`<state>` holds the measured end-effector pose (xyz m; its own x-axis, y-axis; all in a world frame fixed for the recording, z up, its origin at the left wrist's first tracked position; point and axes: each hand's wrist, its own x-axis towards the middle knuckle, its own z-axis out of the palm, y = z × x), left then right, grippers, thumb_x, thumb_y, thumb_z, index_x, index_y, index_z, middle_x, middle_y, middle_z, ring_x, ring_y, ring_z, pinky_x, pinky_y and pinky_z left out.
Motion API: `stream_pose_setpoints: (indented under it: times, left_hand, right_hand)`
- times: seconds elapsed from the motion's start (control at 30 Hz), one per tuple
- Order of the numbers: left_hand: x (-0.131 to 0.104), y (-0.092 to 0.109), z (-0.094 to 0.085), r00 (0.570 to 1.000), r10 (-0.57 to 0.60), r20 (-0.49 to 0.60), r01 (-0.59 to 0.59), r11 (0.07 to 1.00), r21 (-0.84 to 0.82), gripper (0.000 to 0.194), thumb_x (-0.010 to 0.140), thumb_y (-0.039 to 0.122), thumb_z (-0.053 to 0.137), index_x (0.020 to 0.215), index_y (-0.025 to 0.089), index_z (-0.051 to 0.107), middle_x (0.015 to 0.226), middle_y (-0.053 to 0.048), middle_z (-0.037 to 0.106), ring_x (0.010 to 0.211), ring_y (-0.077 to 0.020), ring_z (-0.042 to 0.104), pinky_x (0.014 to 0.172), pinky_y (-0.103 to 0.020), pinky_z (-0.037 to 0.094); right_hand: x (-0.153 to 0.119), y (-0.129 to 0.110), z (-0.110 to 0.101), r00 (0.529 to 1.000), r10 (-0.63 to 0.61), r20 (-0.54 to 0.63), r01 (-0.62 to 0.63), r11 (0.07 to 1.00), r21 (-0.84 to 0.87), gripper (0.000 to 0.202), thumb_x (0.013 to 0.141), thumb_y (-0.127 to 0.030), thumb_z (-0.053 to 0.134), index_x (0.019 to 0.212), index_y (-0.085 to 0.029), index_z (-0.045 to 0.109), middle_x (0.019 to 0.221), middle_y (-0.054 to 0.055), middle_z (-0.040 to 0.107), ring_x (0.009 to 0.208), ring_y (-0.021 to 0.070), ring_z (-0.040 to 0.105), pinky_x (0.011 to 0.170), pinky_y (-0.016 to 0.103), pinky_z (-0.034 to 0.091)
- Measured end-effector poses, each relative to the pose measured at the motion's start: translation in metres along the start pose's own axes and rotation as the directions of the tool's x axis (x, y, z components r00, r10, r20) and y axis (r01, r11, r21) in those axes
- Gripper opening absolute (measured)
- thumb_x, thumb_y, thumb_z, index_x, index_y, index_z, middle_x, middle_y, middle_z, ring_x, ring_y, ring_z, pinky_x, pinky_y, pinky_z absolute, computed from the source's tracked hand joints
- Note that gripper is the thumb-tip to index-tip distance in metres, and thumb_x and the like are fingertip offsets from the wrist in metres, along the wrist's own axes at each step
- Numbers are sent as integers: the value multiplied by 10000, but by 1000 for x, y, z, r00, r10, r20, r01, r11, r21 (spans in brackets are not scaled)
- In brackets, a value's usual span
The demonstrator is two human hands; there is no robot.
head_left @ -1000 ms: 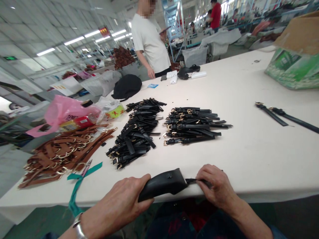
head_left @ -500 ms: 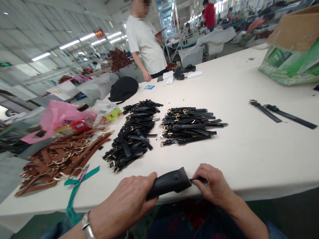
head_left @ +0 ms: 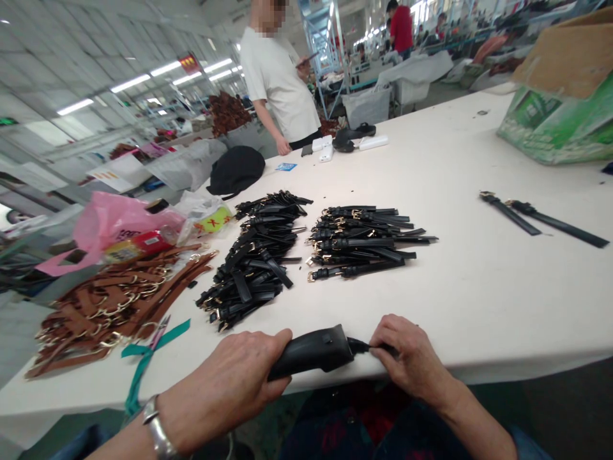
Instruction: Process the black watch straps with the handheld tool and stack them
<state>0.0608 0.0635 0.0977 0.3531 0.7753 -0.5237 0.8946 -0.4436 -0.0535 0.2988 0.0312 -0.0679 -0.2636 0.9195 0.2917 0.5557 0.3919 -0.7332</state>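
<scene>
My left hand [head_left: 239, 370] is wrapped round a black, clipper-shaped handheld tool [head_left: 311, 350], with a small raised button on its upper side. Its wide front end points right, at my right hand [head_left: 407, 351]. Between closed thumb and fingertips my right hand pinches a thin black strap [head_left: 359, 345], mostly hidden by the fingers. The strap's visible part reaches to the tool's front end. Beyond my hands lie a heap of black buckled straps [head_left: 258, 255] and a neater row of black straps [head_left: 359, 243] with gold buckles.
Brown straps with metal rings [head_left: 110, 306], scissors [head_left: 160, 332] with teal ribbon and a pink bag [head_left: 119, 223] lie left. Two loose black straps [head_left: 541, 220] and a green carton [head_left: 550, 121] are right. A person in white [head_left: 282, 83] stands across the table.
My left hand has drawn the tool slightly left, away from my right hand. More of the black strap shows between them. My right hand stays almost in place.
</scene>
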Motion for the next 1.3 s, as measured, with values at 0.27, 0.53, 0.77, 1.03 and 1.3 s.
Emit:
stream_pose_setpoints:
  times: [0.27, 0.53, 0.77, 1.03, 1.3]
  left_hand:
    - [2, -11, 0, 999, 24, -23, -24, 1000, -15, 254, 766, 400, 530, 997, 297, 552, 840, -10, 638, 798, -226, 596, 690, -326, 413]
    - [15, 14, -7, 995, 104, -9, -104, 995, 2, 263, 764, 362, 513, 1001, 254, 547, 880, -47, 641, 837, -246, 596, 720, -345, 432]
    - [17, -1, -5, 998, 56, -39, -58, 996, -62, 200, 757, 381, 505, 903, 253, 553, 814, -21, 636, 765, -210, 601, 649, -285, 422]
    - [-1, -25, 6, 1000, 0, 14, 2, 987, -158, 156, 727, 375, 549, 843, 273, 568, 752, 27, 614, 718, -170, 579, 623, -243, 385]
    - [-6, -18, 22, 999, 11, 31, -5, 982, -190, 170, 740, 382, 540, 878, 285, 560, 809, 18, 621, 780, -192, 580, 681, -273, 404]
  right_hand:
    - [0, -1, 0, 1000, -8, 16, 8, 1000, 15, 106, 778, -116, 521, 717, -194, 558, 727, 20, 543, 732, 161, 490, 653, 281, 365]
    - [-1, -1, 0, 999, -37, 15, 37, 999, 0, 115, 793, -116, 508, 722, -190, 560, 731, 20, 540, 734, 157, 477, 648, 280, 350]
    - [-8, 4, 10, 980, -183, -84, 171, 977, -126, 142, 819, -95, 476, 762, -173, 581, 758, 30, 565, 734, 156, 467, 659, 304, 324]
    - [-12, 3, 6, 962, -271, -12, 266, 950, -161, 161, 858, -118, 452, 794, -183, 584, 825, 35, 593, 767, 162, 476, 677, 312, 346]
    - [-15, 5, -1, 964, -259, 62, 264, 958, -114, 168, 841, -89, 463, 809, -187, 596, 849, 33, 598, 804, 167, 469, 695, 309, 372]
